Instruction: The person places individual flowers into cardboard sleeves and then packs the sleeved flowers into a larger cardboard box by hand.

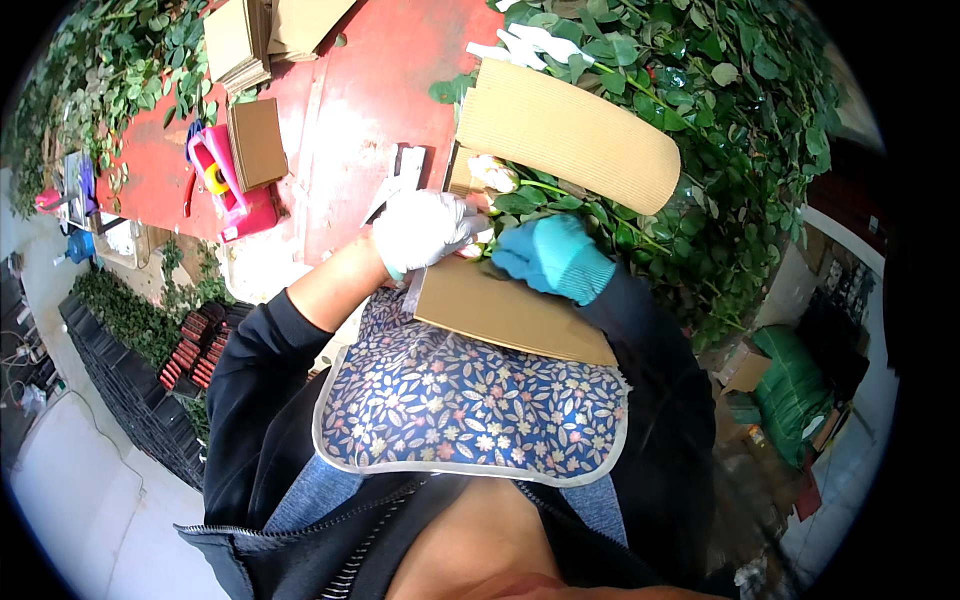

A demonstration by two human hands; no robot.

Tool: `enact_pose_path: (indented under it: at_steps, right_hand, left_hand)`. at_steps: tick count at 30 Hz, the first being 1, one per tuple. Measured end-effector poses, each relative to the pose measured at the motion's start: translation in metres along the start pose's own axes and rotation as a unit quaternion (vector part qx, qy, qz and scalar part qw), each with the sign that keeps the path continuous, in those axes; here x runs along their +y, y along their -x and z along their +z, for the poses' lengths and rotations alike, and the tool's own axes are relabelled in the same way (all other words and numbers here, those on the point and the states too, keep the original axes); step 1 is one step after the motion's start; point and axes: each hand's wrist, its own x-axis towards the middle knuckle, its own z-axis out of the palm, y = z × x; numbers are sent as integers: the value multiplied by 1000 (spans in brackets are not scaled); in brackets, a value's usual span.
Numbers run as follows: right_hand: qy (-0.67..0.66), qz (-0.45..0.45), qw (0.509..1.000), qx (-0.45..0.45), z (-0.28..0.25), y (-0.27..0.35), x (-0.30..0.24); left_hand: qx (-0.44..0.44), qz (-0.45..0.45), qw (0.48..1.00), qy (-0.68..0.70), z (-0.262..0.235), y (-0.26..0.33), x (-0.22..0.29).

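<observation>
Foliage (120,70) is seen at the upper left of the frame, trailing over the edge of a red table (350,110). Stacked cardboard sheets (240,45) lie at the top edge, and a single brown cardboard piece (257,143) is set just below them. A pink tape dispenser (225,185) rests beside that piece, near the table's left edge. Dark crates (130,390) are lined up along the floor at lower left.

Toward centre, the left hand (425,230), in a white glove, is held over the table's near edge; its fingers are curled closed on the pale rose heads (492,175) and the stems just beneath them. A flat cardboard sheet (505,310) lies under both hands, against the floral apron (470,400) at lower centre.

Right of centre, the right hand (553,257), in a blue glove, is bent inward with fingers closed around the stem bundle (560,195), touching the white glove's fingertips. The roses are found between the two hands and a curved corrugated cardboard sleeve (565,135) above them, which is laid across the leaves. Dense rose leaves (730,120) fill the upper right. A green sack (795,390) is noted at lower right.
</observation>
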Motion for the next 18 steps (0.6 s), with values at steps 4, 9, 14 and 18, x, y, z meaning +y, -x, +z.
enact_pose_path:
  at_steps: [4,9,14,18]
  right_hand:
    - [153,59,981,108,-19,-9,-5]
    - [205,111,971,48,-8,-27,2]
    - [191,103,976,30,-3,-26,-1]
    - [145,100,984,29,-1,-25,1]
  left_hand:
    - [-31,-2,999,11,-7,-4,2]
    - [-14,10,1000,-1,-17,-6,6]
    - [-13,2,1000,14,-12,-2,4]
    - [10,21,1000,12,-10,-4,1]
